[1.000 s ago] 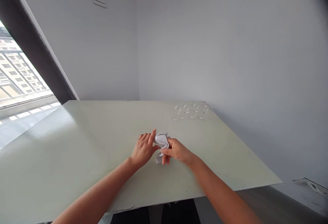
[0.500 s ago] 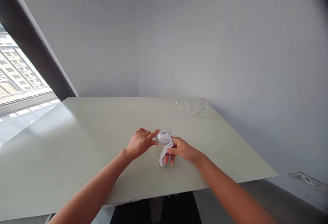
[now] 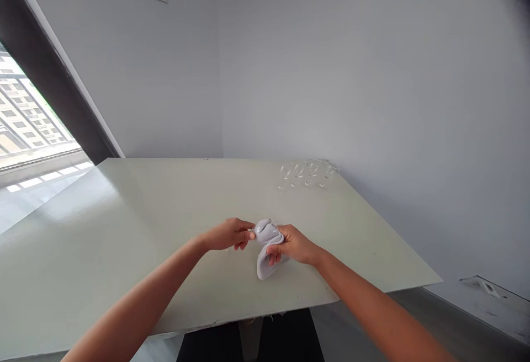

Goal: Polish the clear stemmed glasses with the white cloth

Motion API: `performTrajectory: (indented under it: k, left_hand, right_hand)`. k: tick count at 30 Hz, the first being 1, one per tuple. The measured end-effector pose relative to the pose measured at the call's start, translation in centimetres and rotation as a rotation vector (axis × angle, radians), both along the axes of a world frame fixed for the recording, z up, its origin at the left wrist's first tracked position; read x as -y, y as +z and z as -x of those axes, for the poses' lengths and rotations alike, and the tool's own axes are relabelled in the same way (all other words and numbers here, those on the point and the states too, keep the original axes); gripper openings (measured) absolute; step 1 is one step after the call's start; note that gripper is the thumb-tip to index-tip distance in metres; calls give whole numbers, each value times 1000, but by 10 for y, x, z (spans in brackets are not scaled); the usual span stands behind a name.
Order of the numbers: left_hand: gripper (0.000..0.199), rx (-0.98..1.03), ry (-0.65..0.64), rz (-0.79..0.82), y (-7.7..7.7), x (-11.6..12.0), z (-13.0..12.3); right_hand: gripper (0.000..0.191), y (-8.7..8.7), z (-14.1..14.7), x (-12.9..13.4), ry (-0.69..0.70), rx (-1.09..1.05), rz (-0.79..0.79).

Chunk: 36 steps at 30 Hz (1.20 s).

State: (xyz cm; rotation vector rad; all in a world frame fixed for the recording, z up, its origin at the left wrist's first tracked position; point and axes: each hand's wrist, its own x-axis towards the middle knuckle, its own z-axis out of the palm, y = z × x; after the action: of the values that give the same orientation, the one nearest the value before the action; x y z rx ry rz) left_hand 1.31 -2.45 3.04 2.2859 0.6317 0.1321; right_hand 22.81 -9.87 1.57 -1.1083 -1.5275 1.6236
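My left hand (image 3: 230, 234) is closed around the stem of a small clear wine glass (image 3: 260, 229), which lies tipped sideways with its bowl towards the right. A white cloth (image 3: 264, 265) is bunched inside the bowl, and its loose end hangs below in a fold. Fingers of my right hand (image 3: 297, 245) grip this cloth at the glass's mouth, some of them hidden behind it. Most of the stem and foot are covered by my left hand.
Several clear stemmed glasses (image 3: 298, 171) stand grouped at the table's far right corner, near the wall. The pale glossy table (image 3: 174, 202) has its front edge just before my lap. A window (image 3: 28, 108) is at the left.
Both hands, with the glass and cloth, have come slightly nearer to me. My left fingers have curled in more around the stem, and the cloth's hanging end has spread wider.
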Motion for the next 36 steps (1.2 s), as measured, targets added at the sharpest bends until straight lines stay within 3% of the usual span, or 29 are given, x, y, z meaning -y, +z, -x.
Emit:
performTrajectory:
  k: [3,5,7,10,12,14,16,18,22,24,26,28,30,32,34,36]
  left_hand:
    - [36,75,204,-511,-2,7,-9]
    - [36,96,225,-820,-7,12,-14]
    - [34,87,201,-920,-10,14,-15]
    - [36,63,232,-722,-7,11,-10]
    - [38,37,183,-390,-2,7,-5]
    - [42,0,57,-37,2,2,0]
    - [47,-43,-36,154,2,0,2]
    - [44,-44,31,56,-1,4,0]
    - [36,54,233,-629,-9,18,-7]
    - [35,59,228,-786,-9,22,-9]
    - [35,24,226,-699,-5,20,-6]
    - [38,-40,160,-404,2,14,0]
    - [44,-106,11,-51,9,7,7]
    - [49,-140,-92,139,12,4,11]
    - [43,-116,-14,-6,9,5,10]
    - [35,-71,141,-385,3,11,7]
  right_hand:
    - [28,-11,1,-5,-179,-181,61]
    - [31,-16,3,-7,-275,-307,124]
    - [31,-17,5,-6,-300,-356,144]
    - [29,-7,5,2,-200,-237,61]
    - [28,3,5,9,-98,-118,1]
    - [27,8,4,13,-17,-44,-35]
    - [25,6,3,14,-5,-13,-56]
    - [25,-2,3,9,-78,-8,-68]
    - [25,-17,6,-2,-290,-181,-4]
    - [26,-16,9,-1,-309,-253,34]
    - [25,-9,10,4,-233,-203,15]
    - [22,0,9,11,-97,-71,-53]
    - [19,7,7,16,36,76,-166]
    - [19,8,5,15,88,164,-269]
    - [21,3,4,11,13,149,-264]
    - [23,-5,7,5,-144,27,-158]
